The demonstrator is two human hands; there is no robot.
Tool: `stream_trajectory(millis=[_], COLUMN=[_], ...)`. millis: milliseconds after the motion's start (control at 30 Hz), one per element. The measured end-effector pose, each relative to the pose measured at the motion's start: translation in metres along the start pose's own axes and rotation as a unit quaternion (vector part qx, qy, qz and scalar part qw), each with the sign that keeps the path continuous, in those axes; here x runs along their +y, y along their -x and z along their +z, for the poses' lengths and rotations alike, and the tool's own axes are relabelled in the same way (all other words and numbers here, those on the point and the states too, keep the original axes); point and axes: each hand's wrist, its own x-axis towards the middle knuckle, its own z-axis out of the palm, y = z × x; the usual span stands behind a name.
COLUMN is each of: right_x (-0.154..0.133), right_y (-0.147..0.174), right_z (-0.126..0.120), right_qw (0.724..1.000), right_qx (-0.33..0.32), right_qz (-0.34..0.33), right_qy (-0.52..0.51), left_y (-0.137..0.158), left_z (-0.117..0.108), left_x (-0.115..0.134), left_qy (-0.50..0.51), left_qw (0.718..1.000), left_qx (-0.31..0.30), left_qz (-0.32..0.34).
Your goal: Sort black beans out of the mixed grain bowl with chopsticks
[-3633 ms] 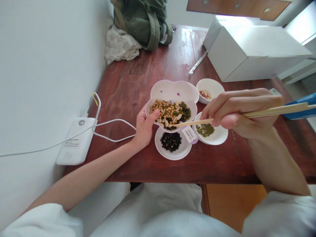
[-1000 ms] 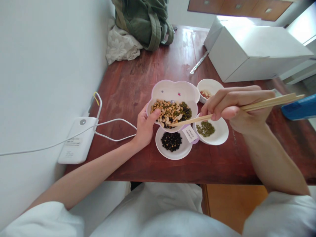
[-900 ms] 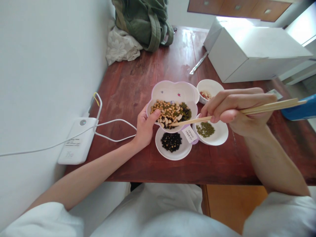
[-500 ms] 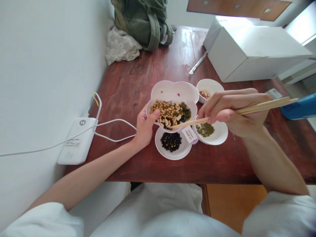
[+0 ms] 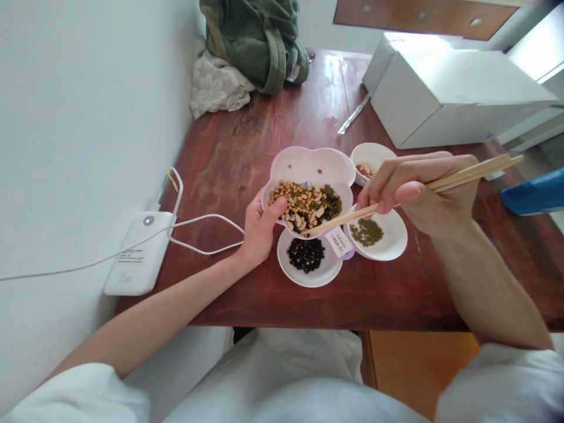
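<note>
My left hand (image 5: 262, 226) grips the left rim of a flower-shaped bowl (image 5: 297, 161) with a lilac edge, thumb over the inside. The bowl is tilted toward me and holds mixed beans and peanuts (image 5: 304, 200). In my right hand (image 5: 418, 188) is a pair of wooden chopsticks (image 5: 473, 173); their tips meet the near rim of the bowl, beside some black beans. Just below the bowl stands a white dish (image 5: 309, 281) of black beans (image 5: 305, 254). A white bowl (image 5: 394, 238) with green beans (image 5: 366, 232) is under my right hand. Behind it, another white bowl (image 5: 374, 151) contains peanuts (image 5: 365, 170).
A white box (image 5: 440, 100) occupies the back right, a green bag (image 5: 259, 44) the back left. A power bank (image 5: 138, 252) with a white cable leans near the wall. One blue object (image 5: 533, 192) lies at the right. A printed label (image 5: 338, 241) hangs by the bowls.
The chopstick tips have shifted slightly right and down along the bowl's near rim. My right hand has tilted a little. My left hand keeps its hold on the bowl.
</note>
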Motion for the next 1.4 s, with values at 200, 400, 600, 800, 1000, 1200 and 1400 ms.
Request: stream_trajectory(millis=[200,400,600,800,1000,1200,1400], right_x=[-0.006,-0.003,-0.003,-0.001,0.005,-0.002,0.003], right_y=[0.002,0.003,0.003,0.002,0.004,-0.002,0.002], right_z=[0.003,0.009,0.012,0.012,0.01,0.009,0.006], right_qw=[0.999,0.999,0.999,1.0,1.0,0.997,0.999], right_qx=[0.042,0.038,0.024,0.003,0.018,0.065,0.032], right_qz=[-0.021,-0.006,-0.015,-0.01,0.002,-0.009,-0.033], right_qy=[0.015,0.034,0.042,0.02,0.002,-0.039,0.016], left_y=[0.0,-0.001,-0.001,-0.002,-0.001,-0.001,-0.001], left_z=[-0.001,-0.001,0.0,-0.002,-0.003,-0.004,-0.001], left_x=[-0.001,-0.003,-0.001,-0.002,-0.001,-0.001,0.0], left_qy=[0.001,0.009,0.008,0.008,-0.012,-0.005,-0.002], left_qw=[1.0,1.0,1.0,1.0,1.0,1.0,1.0], left_qx=[-0.002,-0.003,-0.003,-0.008,-0.002,0.001,0.003], left_qz=[-0.004,-0.002,0.0,0.003,0.001,-0.005,-0.003])
